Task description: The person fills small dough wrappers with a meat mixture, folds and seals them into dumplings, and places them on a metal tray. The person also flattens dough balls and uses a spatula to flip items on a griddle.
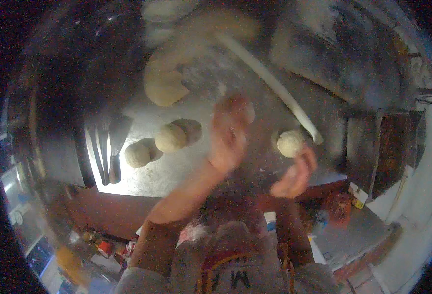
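My left hand point(230, 132) is blurred over the floured metal worktop point(197, 172). Something pale shows at its right edge, too smeared to name. My right hand point(297, 172) has its fingers curled against the lower right side of a dough ball point(289, 143). Two more dough balls point(170, 137) rest side by side left of my left hand, the nearer one point(137, 155) in bright light. Beyond them lies a flattened round of dough point(164, 82). A long, thin, pale rolling pin point(271, 81) slants across the worktop, its near end just past the right-hand ball.
Several long tools, one with a wooden handle point(115, 171), lie at the worktop's left end. Stacked pale items point(168, 14) stand at the far side. At right is a dark boxy object point(396, 147). A lower grey surface point(355, 235) holds a red bag point(339, 209).
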A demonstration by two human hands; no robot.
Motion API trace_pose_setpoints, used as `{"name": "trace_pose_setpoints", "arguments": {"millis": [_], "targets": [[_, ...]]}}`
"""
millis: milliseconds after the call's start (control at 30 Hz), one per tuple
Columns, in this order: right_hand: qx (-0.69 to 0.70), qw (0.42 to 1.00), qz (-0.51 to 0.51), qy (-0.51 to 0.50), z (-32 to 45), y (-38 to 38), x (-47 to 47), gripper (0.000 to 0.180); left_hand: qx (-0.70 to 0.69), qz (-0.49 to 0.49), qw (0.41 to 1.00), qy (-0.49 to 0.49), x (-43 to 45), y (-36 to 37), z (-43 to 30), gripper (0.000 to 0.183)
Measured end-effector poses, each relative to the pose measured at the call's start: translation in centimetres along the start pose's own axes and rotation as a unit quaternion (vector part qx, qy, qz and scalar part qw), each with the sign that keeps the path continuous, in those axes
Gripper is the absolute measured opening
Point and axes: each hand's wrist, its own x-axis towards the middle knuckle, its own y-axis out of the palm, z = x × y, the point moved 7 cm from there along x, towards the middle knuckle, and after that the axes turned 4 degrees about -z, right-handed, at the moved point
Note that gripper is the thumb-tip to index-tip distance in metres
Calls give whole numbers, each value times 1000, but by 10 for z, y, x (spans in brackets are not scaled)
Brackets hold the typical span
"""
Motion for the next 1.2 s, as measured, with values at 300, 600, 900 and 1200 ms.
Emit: {"name": "trace_pose_setpoints", "arguments": {"millis": [300, 600, 900, 1200], "targets": [[300, 889, 215, 270, -21, 133, 40, 53, -209, -9, 960, -186, -15, -10, -4, 44], [408, 799, 250, 364, -2, 161, 23, 47, -73, -40, 968, -239, -14, -34, 7, 43], [277, 889, 282, 231, 38, 136, 34, 58, 38, -8, 984, -176, -31, -40, -13, 51], [333, 881, 176, 288, -15, 133, 2, 61, -172, -64, 961, -206, -54, -50, -14, 51]]}}
